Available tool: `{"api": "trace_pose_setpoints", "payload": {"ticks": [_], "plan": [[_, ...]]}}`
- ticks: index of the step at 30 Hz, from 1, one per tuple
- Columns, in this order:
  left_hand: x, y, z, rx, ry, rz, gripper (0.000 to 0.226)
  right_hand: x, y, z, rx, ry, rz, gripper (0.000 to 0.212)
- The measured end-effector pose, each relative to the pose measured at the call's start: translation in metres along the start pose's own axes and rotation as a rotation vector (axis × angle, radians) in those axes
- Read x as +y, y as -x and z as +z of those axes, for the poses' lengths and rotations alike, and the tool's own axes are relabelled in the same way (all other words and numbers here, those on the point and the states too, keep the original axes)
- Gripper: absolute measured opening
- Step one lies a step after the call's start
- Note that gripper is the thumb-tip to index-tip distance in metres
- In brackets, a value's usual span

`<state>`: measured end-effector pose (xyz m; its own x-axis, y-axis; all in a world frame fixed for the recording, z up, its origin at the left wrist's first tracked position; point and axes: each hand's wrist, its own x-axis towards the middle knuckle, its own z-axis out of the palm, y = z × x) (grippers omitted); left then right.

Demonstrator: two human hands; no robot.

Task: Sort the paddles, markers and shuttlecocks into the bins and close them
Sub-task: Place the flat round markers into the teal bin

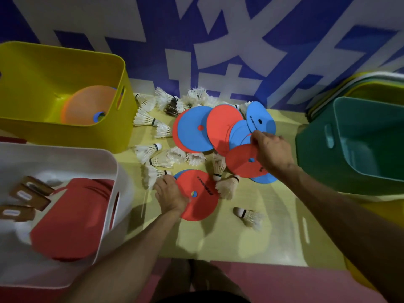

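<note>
Two markers are in my grasp: my left hand (170,193) holds the near red marker (201,200) by its edge, and my right hand (271,152) pinches the far red marker (242,165) off the pile. I judge marker-sorting is under way. Next, both discs must travel left into the yellow bin (122,68), clearing the loose shuttlecocks (150,149). Black print runs along each disc, too small to read. The wall's (218,40) big white characters are cropped.

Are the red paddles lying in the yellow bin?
No, the red paddles lie in the white bin; the yellow bin holds an orange disc marker.
</note>
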<state>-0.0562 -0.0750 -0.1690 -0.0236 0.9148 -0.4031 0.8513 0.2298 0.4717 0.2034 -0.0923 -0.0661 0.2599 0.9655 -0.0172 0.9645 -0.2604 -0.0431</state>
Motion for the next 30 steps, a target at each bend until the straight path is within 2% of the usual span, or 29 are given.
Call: {"api": "trace_pose_setpoints", "payload": {"ticks": [3, 5, 8, 12, 17, 23, 27, 30], "plan": [[-0.005, -0.004, 0.0, 0.066, -0.004, 0.108, 0.033, -0.007, 0.005, -0.017, 0.037, 0.028, 0.014, 0.024], [-0.007, -0.005, -0.008, -0.013, 0.047, 0.153, 0.027, -0.01, 0.009, -0.026, 0.064, 0.025, 0.028, 0.021], [-0.005, -0.007, -0.022, -0.145, 0.129, 0.172, 0.025, -0.012, 0.014, -0.04, 0.082, 0.004, 0.051, 0.023], [0.011, -0.005, -0.046, -0.155, 0.212, 0.181, 0.028, -0.007, 0.019, -0.063, 0.14, -0.038, 0.05, 0.013], [0.056, 0.009, -0.081, -0.025, 0.193, 0.335, 0.01, 0.016, 0.019, -0.089, 0.216, -0.196, 0.035, 0.017], [0.108, 0.037, -0.097, 0.209, 0.22, 0.352, 0.021, 0.068, 0.023, -0.108, 0.243, -0.608, 0.095, 0.014], [0.154, 0.06, -0.091, 0.269, 0.295, 0.337, 0.018, 0.119, 0.024, -0.123, 0.251, -0.796, 0.151, 0.016], [0.194, 0.079, -0.076, 0.249, 0.429, 0.331, 0.021, 0.17, 0.029, -0.132, 0.305, -0.929, 0.201, 0.022]]}}
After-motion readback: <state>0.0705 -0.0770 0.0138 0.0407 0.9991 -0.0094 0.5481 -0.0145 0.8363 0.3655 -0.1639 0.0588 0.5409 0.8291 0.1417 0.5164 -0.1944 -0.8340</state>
